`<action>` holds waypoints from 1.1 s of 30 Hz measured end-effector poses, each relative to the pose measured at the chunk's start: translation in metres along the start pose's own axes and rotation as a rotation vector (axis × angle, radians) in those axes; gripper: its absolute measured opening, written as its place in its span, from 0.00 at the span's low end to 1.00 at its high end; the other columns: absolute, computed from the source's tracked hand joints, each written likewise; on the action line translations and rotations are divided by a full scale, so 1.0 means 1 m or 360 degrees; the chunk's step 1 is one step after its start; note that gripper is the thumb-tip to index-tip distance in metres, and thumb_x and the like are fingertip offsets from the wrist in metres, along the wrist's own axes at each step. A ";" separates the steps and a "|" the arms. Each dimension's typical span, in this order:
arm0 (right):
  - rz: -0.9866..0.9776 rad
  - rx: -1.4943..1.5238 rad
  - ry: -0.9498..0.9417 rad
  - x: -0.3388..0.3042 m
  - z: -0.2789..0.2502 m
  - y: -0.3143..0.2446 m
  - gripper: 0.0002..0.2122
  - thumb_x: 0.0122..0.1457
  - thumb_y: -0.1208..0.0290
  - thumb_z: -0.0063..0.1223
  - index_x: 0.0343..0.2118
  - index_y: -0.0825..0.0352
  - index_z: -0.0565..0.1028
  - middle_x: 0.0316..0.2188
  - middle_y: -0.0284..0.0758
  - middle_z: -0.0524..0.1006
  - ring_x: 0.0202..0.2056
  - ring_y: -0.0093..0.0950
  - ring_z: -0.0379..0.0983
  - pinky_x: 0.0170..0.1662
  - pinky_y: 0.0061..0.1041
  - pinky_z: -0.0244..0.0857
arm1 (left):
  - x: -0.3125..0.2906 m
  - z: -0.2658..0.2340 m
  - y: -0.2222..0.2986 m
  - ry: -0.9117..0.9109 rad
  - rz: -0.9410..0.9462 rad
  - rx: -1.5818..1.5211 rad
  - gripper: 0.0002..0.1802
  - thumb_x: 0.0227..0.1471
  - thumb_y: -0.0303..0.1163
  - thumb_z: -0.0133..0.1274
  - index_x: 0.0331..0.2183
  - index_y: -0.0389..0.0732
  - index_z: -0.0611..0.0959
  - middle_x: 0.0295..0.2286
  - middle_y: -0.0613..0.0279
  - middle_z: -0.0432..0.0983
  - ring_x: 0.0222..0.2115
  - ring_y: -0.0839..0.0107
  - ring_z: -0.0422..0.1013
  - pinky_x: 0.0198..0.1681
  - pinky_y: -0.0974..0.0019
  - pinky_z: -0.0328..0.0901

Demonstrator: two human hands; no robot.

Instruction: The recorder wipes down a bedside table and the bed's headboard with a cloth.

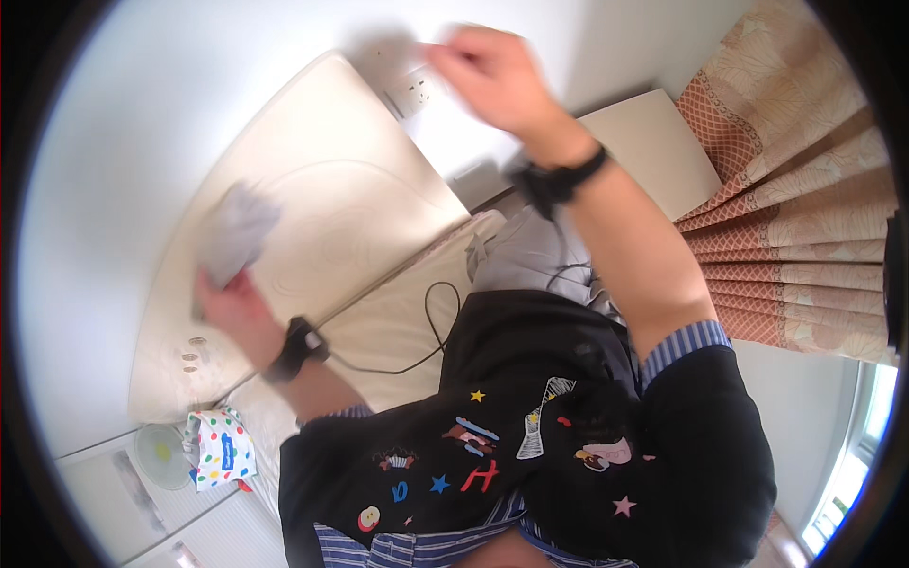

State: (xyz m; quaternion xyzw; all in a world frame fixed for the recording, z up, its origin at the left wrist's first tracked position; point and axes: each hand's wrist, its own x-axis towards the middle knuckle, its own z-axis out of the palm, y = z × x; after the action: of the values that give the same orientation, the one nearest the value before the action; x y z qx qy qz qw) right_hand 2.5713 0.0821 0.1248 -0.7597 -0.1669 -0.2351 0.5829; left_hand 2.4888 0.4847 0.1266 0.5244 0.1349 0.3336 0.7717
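Observation:
My left hand is closed on a crumpled grey cloth, which it lifts in front of the cream headboard. Motion blurs both the cloth and the fingers. Higher up and to the right, my right hand is raised before the white wall, close to a wall socket. Its fingers are curled in, the tips smeared, and nothing shows in them. A black band with a small device circles my left wrist, and a similar band is on my right.
A thin black cable loops across the cream bed edge. A pale bedside cabinet stands beside patterned curtains at right. At lower left lie a dotted bag and a round pale green object.

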 end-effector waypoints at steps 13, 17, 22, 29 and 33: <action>0.0587 0.1070 0.2140 -0.514 -0.365 0.021 0.13 0.70 0.55 0.44 0.32 0.55 0.74 0.29 0.24 0.75 0.28 0.24 0.65 0.37 0.30 0.64 | -0.031 0.024 -0.059 -0.0591 0.0461 0.2551 0.28 0.53 0.48 0.62 0.38 0.27 0.83 0.34 0.34 0.81 0.37 0.41 0.78 0.42 0.47 0.71; 0.0744 0.0991 0.2405 -0.474 -0.318 -0.015 0.13 0.69 0.55 0.48 0.26 0.52 0.72 0.20 0.19 0.68 0.21 0.19 0.58 0.27 0.24 0.55 | -0.101 0.143 -0.128 -0.1318 0.0650 0.1964 0.18 0.54 0.44 0.55 0.37 0.38 0.83 0.26 0.49 0.83 0.27 0.49 0.80 0.34 0.50 0.74; 0.0593 0.1294 0.2170 -0.465 -0.300 0.009 0.17 0.69 0.54 0.46 0.23 0.55 0.70 0.17 0.20 0.62 0.18 0.18 0.51 0.24 0.24 0.49 | -0.151 0.221 -0.157 -0.1365 0.0527 0.1359 0.19 0.56 0.43 0.54 0.38 0.35 0.83 0.28 0.44 0.83 0.32 0.50 0.81 0.34 0.49 0.73; 0.0815 0.1682 0.1768 -0.362 -0.263 0.024 0.15 0.69 0.57 0.48 0.26 0.57 0.71 0.16 0.22 0.57 0.17 0.17 0.47 0.22 0.22 0.42 | -0.089 0.142 -0.139 -0.1201 -0.0931 -0.0369 0.13 0.54 0.32 0.57 0.39 0.34 0.85 0.35 0.59 0.82 0.36 0.68 0.77 0.43 0.63 0.72; 0.1112 0.1873 0.1384 -0.321 -0.238 0.058 0.13 0.70 0.61 0.47 0.27 0.57 0.69 0.15 0.20 0.54 0.15 0.16 0.43 0.21 0.21 0.42 | -0.052 0.047 -0.050 -0.0954 -0.0592 -0.0343 0.21 0.52 0.29 0.53 0.48 0.31 0.80 0.43 0.54 0.81 0.44 0.62 0.78 0.51 0.59 0.71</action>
State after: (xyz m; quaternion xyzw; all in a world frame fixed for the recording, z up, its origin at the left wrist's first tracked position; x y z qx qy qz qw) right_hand 2.2953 -0.1562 -0.0498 -0.1774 0.2251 -0.1874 0.9396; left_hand 2.4954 0.4056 0.0932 0.4810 -0.0399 0.0313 0.8753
